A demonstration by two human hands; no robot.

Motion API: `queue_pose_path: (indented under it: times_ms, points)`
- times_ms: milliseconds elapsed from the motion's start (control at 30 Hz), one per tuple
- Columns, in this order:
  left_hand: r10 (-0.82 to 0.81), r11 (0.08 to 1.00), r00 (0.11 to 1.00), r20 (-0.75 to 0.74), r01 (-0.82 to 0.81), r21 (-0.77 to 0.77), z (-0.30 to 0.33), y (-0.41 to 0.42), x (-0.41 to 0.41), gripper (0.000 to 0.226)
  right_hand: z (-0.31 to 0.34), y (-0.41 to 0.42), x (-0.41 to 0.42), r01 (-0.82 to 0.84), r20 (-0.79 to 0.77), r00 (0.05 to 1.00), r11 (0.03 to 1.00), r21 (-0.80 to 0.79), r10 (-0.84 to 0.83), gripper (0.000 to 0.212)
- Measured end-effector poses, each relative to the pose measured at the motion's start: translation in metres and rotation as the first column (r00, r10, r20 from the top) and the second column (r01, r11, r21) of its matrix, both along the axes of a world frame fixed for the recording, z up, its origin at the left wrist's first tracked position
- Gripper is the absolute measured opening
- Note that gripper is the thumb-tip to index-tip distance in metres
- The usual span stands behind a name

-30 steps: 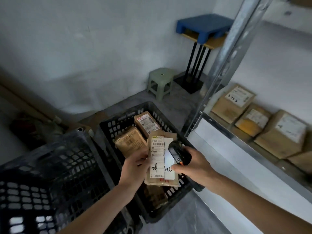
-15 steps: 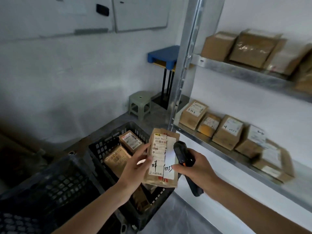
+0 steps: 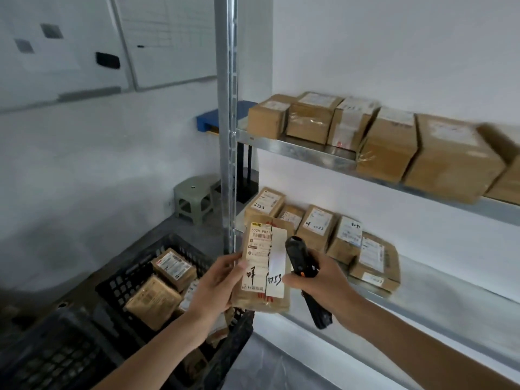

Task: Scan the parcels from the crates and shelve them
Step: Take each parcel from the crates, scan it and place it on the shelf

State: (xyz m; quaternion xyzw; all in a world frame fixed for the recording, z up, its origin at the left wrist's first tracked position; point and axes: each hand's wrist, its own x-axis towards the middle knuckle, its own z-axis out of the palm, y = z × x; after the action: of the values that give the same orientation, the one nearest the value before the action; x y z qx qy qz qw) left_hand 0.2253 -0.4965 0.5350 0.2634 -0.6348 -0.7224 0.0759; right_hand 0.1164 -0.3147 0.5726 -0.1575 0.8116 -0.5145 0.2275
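At the lower left a black crate (image 3: 50, 358) is cut off by the frame edge, blurred, its contents impossible to make out. Just right of it a second black crate (image 3: 157, 257) holds brown parcels (image 3: 153, 301); the forearm and the held packet hide its near right corner.

The left hand (image 3: 216, 285) grips the left edge of a flat brown parcel (image 3: 264, 266), thumb laid across the front label, the other fingers (image 3: 236, 301) curled behind and mostly out of sight. The parcel stands upright, label toward the camera, above the crate's right rim. Its printed lines are too small to read; handwritten marks sit near the thumb tip.

Touching the parcel's right edge is the right hand (image 3: 318, 285), fingers wrapped round a black handheld scanner (image 3: 302, 274). The scanner's head rises above the knuckles beside the parcel's top; its handle juts below the palm. Its screen cannot be seen.

Beyond the fingertips a metal upright (image 3: 226, 108) carries two shelves. The lower shelf (image 3: 450, 294) bears labelled boxes (image 3: 318, 225) just behind the scanner; the upper shelf (image 3: 295, 149) carries larger cartons (image 3: 391, 142), smeared by motion blur toward the right edge.
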Motion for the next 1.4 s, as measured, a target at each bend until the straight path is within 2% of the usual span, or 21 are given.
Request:
queue_pose_path:
  times_ms: [233, 433, 567, 833, 1100, 1267, 1400]
  points:
    - [-0.056, 0.998, 0.998, -0.012, 0.056, 0.008, 0.046, 0.025, -0.012, 0.025, 0.039, 0.033, -0.014, 0.01, -0.021, 1.0, 1.0, -0.006, -0.01, 0.036]
    - [-0.065, 0.998, 0.998, -0.007, 0.065, -0.015, 0.078, 0.039, -0.018, 0.039, 0.071, 0.054, -0.021, 0.016, -0.048, 0.999, 0.999, -0.029, -0.017, 0.029]
    - [-0.057, 0.998, 0.998, -0.033, 0.057, -0.008, 0.099, 0.055, -0.023, 0.028, 0.089, 0.065, -0.024, -0.002, -0.055, 0.998, 0.999, -0.041, 0.0, 0.031]
    - [-0.08, 0.996, 0.996, -0.024, 0.08, -0.037, 0.112, 0.063, -0.029, 0.039, 0.104, 0.081, -0.028, 0.001, -0.121, 0.993, 0.999, -0.044, -0.006, 0.029]
    - [-0.114, 0.992, 0.993, 0.029, 0.116, -0.048, 0.113, 0.057, -0.022, 0.055, 0.117, 0.084, -0.047, -0.001, -0.201, 0.98, 0.996, -0.084, -0.016, 0.047]
    - [-0.129, 0.991, 0.991, 0.031, 0.13, -0.041, 0.111, 0.049, -0.019, 0.046, 0.113, 0.084, -0.059, -0.044, -0.242, 0.97, 0.998, -0.045, 0.032, 0.066]
    - [-0.144, 0.989, 0.989, 0.039, 0.143, 0.03, 0.107, 0.05, -0.02, 0.04, 0.106, 0.082, -0.062, -0.053, -0.216, 0.976, 0.997, -0.061, 0.039, 0.078]
